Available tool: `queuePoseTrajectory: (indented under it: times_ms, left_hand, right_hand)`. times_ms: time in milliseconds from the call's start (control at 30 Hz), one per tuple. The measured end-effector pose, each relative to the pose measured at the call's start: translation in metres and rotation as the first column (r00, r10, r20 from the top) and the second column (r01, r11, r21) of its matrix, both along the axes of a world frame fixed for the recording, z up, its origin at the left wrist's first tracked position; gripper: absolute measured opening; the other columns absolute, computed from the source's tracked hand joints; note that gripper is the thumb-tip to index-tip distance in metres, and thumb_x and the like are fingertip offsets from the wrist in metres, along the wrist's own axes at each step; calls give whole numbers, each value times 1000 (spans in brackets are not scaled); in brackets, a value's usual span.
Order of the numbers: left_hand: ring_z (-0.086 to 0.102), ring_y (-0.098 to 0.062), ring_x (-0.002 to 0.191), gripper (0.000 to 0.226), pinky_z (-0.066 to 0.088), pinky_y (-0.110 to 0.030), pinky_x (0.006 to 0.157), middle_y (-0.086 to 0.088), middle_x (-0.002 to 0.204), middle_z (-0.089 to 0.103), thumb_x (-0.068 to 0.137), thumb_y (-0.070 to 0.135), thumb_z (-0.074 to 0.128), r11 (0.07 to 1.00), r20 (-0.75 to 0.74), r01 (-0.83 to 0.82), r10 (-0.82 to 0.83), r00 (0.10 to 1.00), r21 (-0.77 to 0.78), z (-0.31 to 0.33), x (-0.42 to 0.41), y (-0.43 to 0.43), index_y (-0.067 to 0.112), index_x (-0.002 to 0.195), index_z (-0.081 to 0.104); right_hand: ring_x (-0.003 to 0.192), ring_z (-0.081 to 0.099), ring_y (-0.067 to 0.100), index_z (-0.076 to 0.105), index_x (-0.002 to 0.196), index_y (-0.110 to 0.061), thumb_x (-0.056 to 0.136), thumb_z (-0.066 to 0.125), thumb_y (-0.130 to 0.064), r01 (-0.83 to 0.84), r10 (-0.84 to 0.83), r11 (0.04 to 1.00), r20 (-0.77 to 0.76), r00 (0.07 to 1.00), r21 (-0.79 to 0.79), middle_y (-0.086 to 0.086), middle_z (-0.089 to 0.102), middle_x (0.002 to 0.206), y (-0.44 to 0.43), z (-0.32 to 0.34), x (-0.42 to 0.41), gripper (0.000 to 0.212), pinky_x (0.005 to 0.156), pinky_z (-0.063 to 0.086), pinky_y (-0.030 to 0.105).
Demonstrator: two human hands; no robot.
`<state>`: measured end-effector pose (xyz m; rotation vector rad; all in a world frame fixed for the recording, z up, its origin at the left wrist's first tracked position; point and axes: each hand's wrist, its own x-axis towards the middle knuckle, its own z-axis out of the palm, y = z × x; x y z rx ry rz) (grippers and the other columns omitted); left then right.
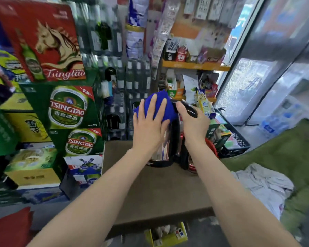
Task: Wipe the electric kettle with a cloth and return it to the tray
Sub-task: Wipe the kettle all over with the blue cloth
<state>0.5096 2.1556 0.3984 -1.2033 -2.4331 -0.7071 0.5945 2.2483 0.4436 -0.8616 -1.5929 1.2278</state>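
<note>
A steel electric kettle with a black base and black handle stands upright on the brown table, near its far edge. My left hand lies flat on a blue cloth, fingers spread, pressing it over the kettle's lid and upper left side. My right hand is wrapped around the top of the black handle. A red tray shows as a rim just behind and right of the kettle, mostly hidden by my right forearm.
Stacked green and red beer cartons rise left of the table. Shelves of bottles and snacks stand behind. A black crate with packets sits right of the kettle. A green cover with a grey rag lies at the right.
</note>
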Motion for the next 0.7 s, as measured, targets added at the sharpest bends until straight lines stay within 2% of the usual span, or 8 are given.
queuePoseTrajectory:
  times_ms: [100,167,267,333,433,567,633,700]
  left_hand:
    - [6,-42,150,60,20,-67,112,-5,165,13,98,42,35,985,-231,76,-112,966,-158,-16,23,-12,26,154,21]
    - [6,-42,150,60,16,-69,112,-4,164,16,98,43,39,965,-320,116,-189,928,-235,-31,38,-27,27,153,24]
    - [5,-41,150,62,12,-68,114,-6,165,13,98,48,36,972,-317,83,-152,936,-218,-17,33,-28,27,154,21]
    - [9,-43,149,63,13,-65,115,-10,164,15,99,51,31,991,-227,22,-52,973,-131,7,23,-16,25,155,20]
    - [17,-44,147,60,18,-63,115,-14,162,21,99,51,25,997,-125,-7,-3,992,-81,37,10,-3,25,153,24]
    - [10,-42,149,57,15,-65,115,-12,164,16,98,47,32,971,-307,105,-169,936,-214,15,35,-18,26,151,31]
    - [11,-42,149,60,15,-68,114,-12,164,17,96,48,36,949,-337,121,-220,915,-291,-10,51,-34,24,151,33]
    - [11,-42,149,61,16,-69,112,-12,163,18,95,48,37,959,-325,98,-185,928,-267,-12,47,-37,23,151,32]
  right_hand:
    - [70,67,18,71,56,-37,68,79,-57,27,-33,988,-37,999,-149,-10,71,65,7,8,5,25,77,59,50]
    - [65,61,19,71,55,-34,64,80,-59,31,-51,973,-81,995,-230,-6,67,63,10,7,10,28,70,56,48]
    - [68,62,20,73,56,-35,67,83,-53,2,-42,955,-128,991,-298,-3,70,69,4,5,15,24,69,55,42]
    - [76,70,21,75,57,-35,70,84,-47,-28,-25,943,-155,988,-330,-3,76,75,0,6,15,19,74,59,41]
    - [72,71,22,75,61,-21,67,87,-44,-55,-16,910,-167,986,-410,1,77,77,1,12,15,26,65,55,37]
    - [60,56,21,67,72,-15,71,88,-38,-48,-54,887,-206,977,-459,5,66,69,18,27,16,31,55,46,32]
    - [47,48,16,64,76,-14,74,87,-38,-45,-54,884,-198,979,-465,3,60,62,26,31,16,33,43,40,27]
    - [41,47,12,64,80,-14,75,86,-37,-56,-52,874,-207,977,-482,1,58,58,26,29,16,32,39,38,24]
